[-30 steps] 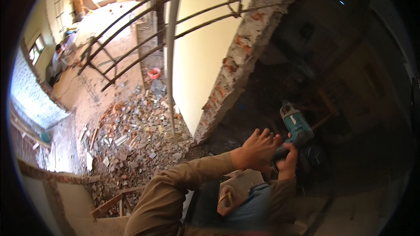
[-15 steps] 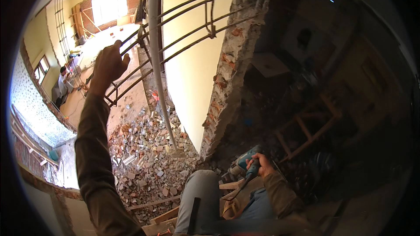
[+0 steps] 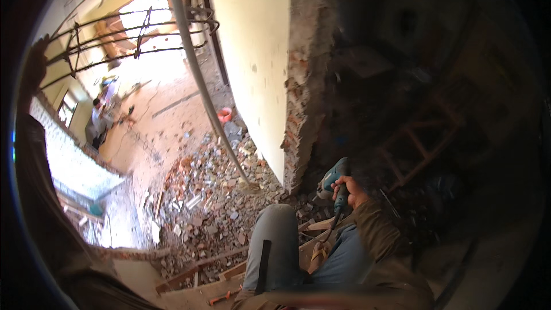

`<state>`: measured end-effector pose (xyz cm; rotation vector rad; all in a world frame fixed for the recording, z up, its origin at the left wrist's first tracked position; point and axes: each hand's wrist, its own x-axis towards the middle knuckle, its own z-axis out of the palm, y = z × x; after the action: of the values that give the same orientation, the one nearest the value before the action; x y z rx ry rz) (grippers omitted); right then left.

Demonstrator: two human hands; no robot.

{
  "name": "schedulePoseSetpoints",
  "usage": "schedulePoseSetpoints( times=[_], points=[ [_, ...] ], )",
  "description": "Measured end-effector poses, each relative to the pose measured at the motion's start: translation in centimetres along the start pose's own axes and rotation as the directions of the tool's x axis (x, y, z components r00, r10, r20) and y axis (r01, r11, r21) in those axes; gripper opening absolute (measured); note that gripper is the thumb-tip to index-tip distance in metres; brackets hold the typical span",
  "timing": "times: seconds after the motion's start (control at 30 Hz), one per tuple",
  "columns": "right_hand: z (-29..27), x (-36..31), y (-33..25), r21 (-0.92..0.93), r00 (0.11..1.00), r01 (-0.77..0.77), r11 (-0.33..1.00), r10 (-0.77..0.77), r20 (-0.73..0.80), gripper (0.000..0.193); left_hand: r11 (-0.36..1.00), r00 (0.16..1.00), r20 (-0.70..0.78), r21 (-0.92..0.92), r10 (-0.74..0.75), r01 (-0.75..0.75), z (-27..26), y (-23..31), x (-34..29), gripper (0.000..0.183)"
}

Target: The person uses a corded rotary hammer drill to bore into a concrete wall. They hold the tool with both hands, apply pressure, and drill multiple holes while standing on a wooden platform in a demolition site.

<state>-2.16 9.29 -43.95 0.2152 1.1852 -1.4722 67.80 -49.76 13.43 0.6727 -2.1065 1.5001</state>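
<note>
At the far left rim my left hand (image 3: 35, 64) is dark and partly cut off, closed around one end of a rebar cage (image 3: 112, 39). Several long bars joined by square ties make up this cage. Its hooked free ends hang in the air behind a grey pole. Low on the right, my right hand (image 3: 354, 191) grips the handle of a teal corded power drill (image 3: 333, 175), held above my thigh. The drill's front end points down to the left, its tip unclear in the dark.
Broken bricks and rubble (image 3: 221, 195) cover the ground ahead. The slanted pole (image 3: 198, 80) stands in them, beside a cream wall (image 3: 247, 51) with a jagged edge. Wooden planks (image 3: 229, 272) lie by my knees. A person (image 3: 100, 119) sits farther off at left. A wooden frame (image 3: 422, 138) stands in the dark.
The rebar cage has come away from the broken wall edge and swung left with my left hand. My view has shifted, and the drill in my right hand is slightly higher.
</note>
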Motion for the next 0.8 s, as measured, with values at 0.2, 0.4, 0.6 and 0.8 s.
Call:
schedulePoseSetpoints(
  times=[0.2, 0.4, 0.6, 0.8],
  points=[
    [-0.9, 1.6, -1.0, 0.001, 0.986, -0.095, 0.995, 0.095, -0.136, 0.027, 0.999, 0.975, 0.218, 0.036, 0.030, -0.039, -5.9, 15.9, -15.2, 0.033],
    [-2.4, 3.2, -1.8, -0.185, 0.980, -0.177, 0.967, 0.156, -0.124, 0.028, 0.999, 0.619, 0.784, 0.044, -0.050, 0.025, -5.0, 34.2, -23.6, 0.013],
    [-4.4, 4.2, -2.7, -0.121, 0.961, -0.243, 0.962, 0.222, -0.164, 0.021, 0.966, 0.166, 0.983, 0.030, -0.075, 0.258, -6.4, 49.1, -33.9, 0.023],
    [-4.4, 3.8, -2.9, -0.169, 0.955, -0.255, 0.952, 0.221, -0.197, 0.034, 0.959, -0.220, 0.973, -0.005, 0.070, 0.283, -7.7, 57.0, -36.1, 0.019]
  ],
)
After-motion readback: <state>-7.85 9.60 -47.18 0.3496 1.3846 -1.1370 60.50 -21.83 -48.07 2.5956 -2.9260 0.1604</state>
